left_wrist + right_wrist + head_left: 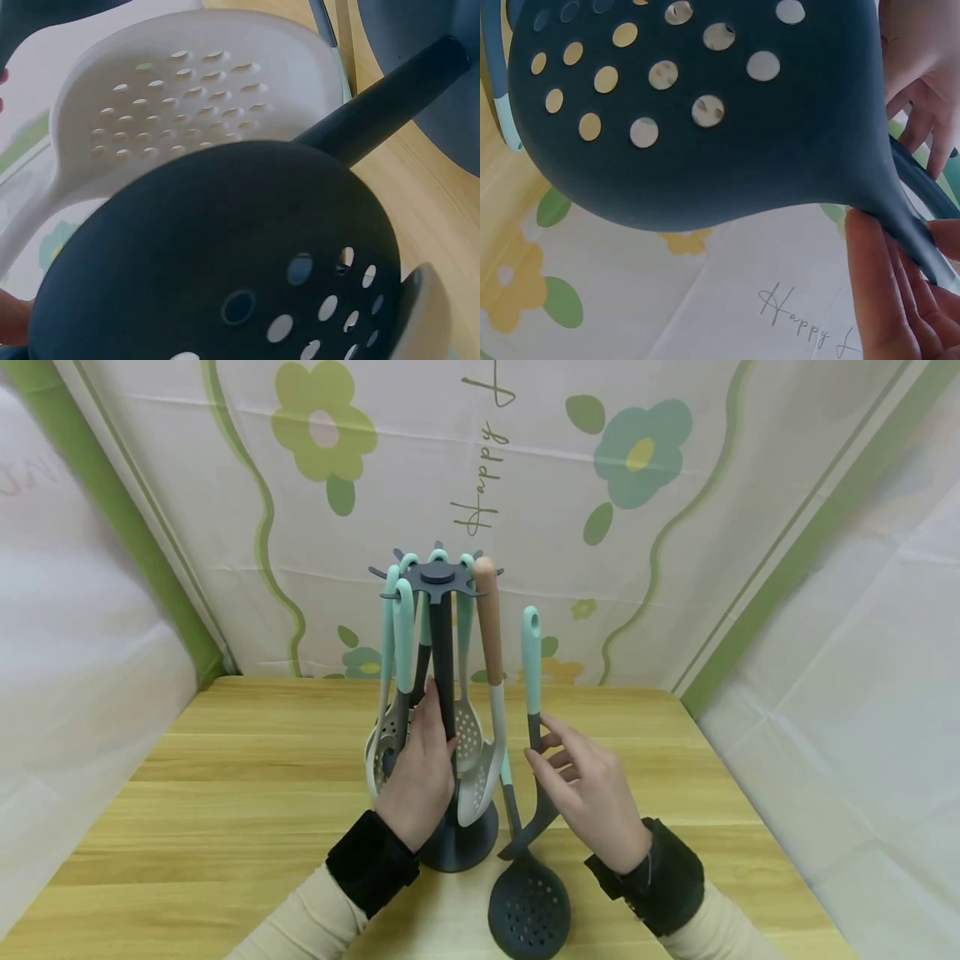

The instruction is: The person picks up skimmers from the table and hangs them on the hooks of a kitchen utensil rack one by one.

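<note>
My left hand is at the dark post of a utensil rack, its fingers on one side and a fingertip showing on the other. Several mint-handled utensils hang from the rack's top, with a tan-handled white slotted spoon at the right. My right hand pinches the neck of a dark skimmer with a mint handle. It is upright, handle on top, beside the rack. Below it, another dark skimmer lies on the table, its handle partly hidden behind the held one.
The rack stands on a round dark base on the wooden table. A white flowered cloth hangs behind, with white fabric sides at left and right. A hanging white slotted utensil is close to the left wrist camera.
</note>
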Available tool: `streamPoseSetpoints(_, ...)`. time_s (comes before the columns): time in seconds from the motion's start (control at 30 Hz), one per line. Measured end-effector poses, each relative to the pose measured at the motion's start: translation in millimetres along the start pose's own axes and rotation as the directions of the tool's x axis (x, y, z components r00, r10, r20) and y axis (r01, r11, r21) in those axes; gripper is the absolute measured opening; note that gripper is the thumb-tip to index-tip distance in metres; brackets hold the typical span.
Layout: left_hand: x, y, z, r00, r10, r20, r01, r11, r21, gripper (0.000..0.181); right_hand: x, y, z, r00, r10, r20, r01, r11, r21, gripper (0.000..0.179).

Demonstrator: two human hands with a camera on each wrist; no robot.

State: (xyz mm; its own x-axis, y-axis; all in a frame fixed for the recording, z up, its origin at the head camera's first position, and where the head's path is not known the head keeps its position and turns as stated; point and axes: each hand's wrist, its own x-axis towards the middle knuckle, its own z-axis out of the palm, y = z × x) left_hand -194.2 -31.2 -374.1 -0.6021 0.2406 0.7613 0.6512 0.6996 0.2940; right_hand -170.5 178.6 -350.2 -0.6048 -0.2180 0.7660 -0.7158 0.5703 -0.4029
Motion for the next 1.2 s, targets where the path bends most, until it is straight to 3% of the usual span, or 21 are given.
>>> streamPoseSetpoints(0.23, 0.8, 0.9, -2.7, 0.998, -0.008, 0.062, 0.012, 0.998, -0.062, 0.066, 2.3, -3.0, -0.3, 1.000, -0.004, 0.012, 0.003, 1.000, 0.008, 0.043)
streamPoseSetpoints(0.4, 0.3, 2.2, -3.4, 0.997, 0.020, 0.073, -0.025, 0.998, 0.059, 0.063, 4.8, -6.6, -1.4, 1.000, -0.017, 0.012, 0.017, 1.000, 0.000, 0.043)
streamPoseSetpoints(0.57, 0.8, 4.8, -3.0, 0.996, 0.009, 0.091, -0.023, 0.987, 0.159, 0.069, 7.4, -11.5, -1.6, 0.999, -0.032, 0.007, 0.032, 0.999, 0.006, 0.044)
streamPoseSetpoints(0.8, 1.5, 5.3, -2.0, 0.996, 0.046, 0.070, -0.064, 0.959, 0.275, 0.070, 11.8, -16.2, -1.0, 0.998, -0.065, 0.001, 0.065, 0.998, 0.011, 0.044)
streamPoseSetpoints(1.2, 1.4, 5.4, -0.9, 0.998, 0.034, 0.060, -0.051, 0.953, 0.300, 0.069, 17.5, -22.7, -1.0, 0.996, -0.089, 0.006, 0.089, 0.996, 0.004, 0.045)
